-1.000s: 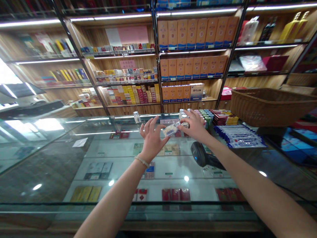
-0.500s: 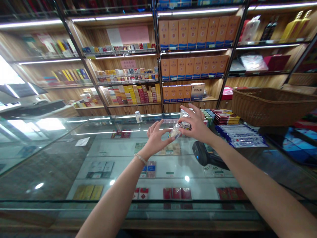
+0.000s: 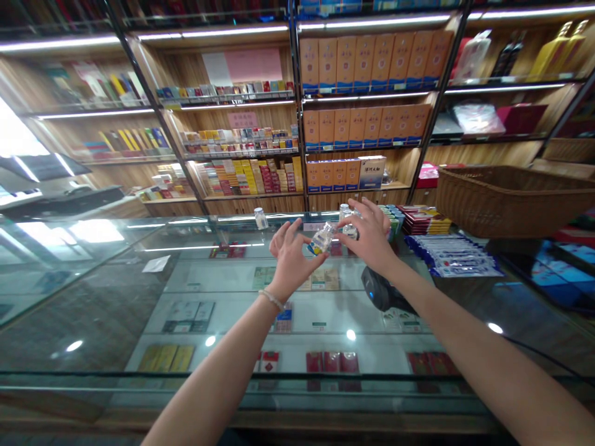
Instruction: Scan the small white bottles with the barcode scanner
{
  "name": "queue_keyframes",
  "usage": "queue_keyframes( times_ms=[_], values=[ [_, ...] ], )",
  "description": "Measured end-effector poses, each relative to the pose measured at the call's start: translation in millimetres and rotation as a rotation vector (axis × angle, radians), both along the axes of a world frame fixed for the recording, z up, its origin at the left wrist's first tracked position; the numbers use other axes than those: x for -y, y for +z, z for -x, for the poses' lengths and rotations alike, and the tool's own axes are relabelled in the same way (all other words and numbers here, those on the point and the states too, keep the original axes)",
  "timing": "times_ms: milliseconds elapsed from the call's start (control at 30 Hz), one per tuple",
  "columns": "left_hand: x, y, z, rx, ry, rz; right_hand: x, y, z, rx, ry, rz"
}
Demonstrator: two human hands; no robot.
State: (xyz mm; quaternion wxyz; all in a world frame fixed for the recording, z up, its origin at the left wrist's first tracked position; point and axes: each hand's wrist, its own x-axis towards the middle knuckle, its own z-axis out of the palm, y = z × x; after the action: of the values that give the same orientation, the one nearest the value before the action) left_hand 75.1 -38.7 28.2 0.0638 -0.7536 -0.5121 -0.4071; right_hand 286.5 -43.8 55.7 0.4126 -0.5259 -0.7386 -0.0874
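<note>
My left hand (image 3: 291,260) grips a small clear bottle (image 3: 321,240) with a blue and yellow label, thumb and fingers closed round its lower end, over the far part of the glass counter (image 3: 116,310). My right hand (image 3: 367,238) is just to the right, fingers curled over a second small bottle (image 3: 350,231) from a cluster of little white-capped bottles (image 3: 344,212) standing on the counter. A single bottle (image 3: 260,218) stands alone further left.
A black barcode scanner (image 3: 379,290) lies under my right wrist. Right of it are blue-and-white packs (image 3: 453,255), red packs (image 3: 421,217) and a wicker basket (image 3: 504,198). Shelves of boxed goods (image 3: 362,124) fill the back wall. Cigarette packs lie inside the case (image 3: 325,362).
The bottle passed from my right hand's fingertips into my left hand, tilting more upright. My right hand dropped back onto the bottle cluster.
</note>
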Motion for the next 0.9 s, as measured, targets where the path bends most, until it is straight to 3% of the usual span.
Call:
queue_keyframes(
  times_ms=[367, 900],
  values=[
    [9.0, -1.6, -15.2, -0.01, 0.109, 0.045, 4.8, -12.4, 21.1, -0.019, -0.02, -0.026],
    [3.5, -32.4, -26.4, -0.233, 0.032, 0.173, 4.4, -4.8, 15.0, 0.449, 0.051, 0.087]
  ],
)
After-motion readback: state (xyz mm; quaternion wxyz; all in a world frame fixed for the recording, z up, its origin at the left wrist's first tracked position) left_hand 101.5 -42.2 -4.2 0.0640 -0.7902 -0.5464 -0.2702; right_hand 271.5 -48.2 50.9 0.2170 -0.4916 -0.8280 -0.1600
